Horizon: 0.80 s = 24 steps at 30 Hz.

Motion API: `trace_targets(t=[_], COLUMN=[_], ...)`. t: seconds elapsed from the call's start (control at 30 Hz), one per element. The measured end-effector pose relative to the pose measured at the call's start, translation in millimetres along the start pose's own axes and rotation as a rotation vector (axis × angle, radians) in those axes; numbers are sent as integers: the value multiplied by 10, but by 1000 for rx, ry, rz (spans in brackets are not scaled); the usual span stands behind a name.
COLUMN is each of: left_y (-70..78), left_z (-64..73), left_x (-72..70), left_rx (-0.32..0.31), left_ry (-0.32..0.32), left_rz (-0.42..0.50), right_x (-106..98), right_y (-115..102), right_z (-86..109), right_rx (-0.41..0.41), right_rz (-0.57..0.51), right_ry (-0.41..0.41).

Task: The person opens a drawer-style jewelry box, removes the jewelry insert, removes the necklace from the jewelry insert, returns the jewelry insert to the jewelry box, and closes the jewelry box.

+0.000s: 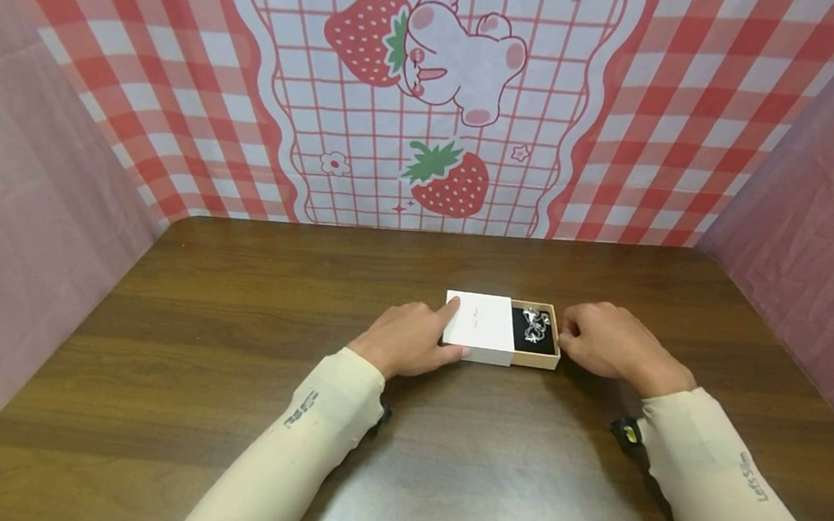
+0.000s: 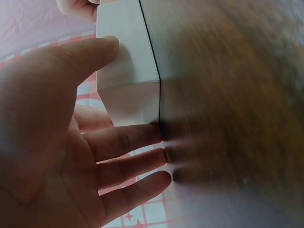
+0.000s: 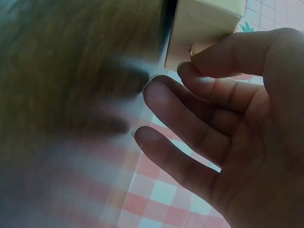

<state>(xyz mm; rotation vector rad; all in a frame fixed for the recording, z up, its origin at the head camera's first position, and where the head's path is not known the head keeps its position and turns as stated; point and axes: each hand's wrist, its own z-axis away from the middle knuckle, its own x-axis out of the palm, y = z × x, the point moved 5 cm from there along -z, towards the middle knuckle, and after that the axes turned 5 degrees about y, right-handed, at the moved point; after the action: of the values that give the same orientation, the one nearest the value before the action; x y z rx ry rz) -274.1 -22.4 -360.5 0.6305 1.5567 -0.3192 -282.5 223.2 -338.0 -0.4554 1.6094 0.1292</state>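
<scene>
Gripping a white box cover (image 1: 477, 324) with the left hand (image 1: 407, 338), in from the table's (image 1: 272, 297) far edge; pinching a loop (image 3: 191, 51) on the partly open drawer (image 1: 536, 360) of silver jewellery (image 1: 534, 325) with the right hand (image 1: 607, 339).

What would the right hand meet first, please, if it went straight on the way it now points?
Probably the end wall of the partly open box, just ahead of the right hand; whether they touch is unclear.
</scene>
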Motion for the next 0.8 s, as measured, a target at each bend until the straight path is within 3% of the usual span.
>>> trace_targets(t=[0.8], left_y=[-2], left_z=[0], left_x=[6], left_rx=[-8], left_ry=[-4], left_rz=[3], right_x=[15], right_y=[23], right_z=[2], right_rx=[5], right_rz=[-16], right_ry=[-9])
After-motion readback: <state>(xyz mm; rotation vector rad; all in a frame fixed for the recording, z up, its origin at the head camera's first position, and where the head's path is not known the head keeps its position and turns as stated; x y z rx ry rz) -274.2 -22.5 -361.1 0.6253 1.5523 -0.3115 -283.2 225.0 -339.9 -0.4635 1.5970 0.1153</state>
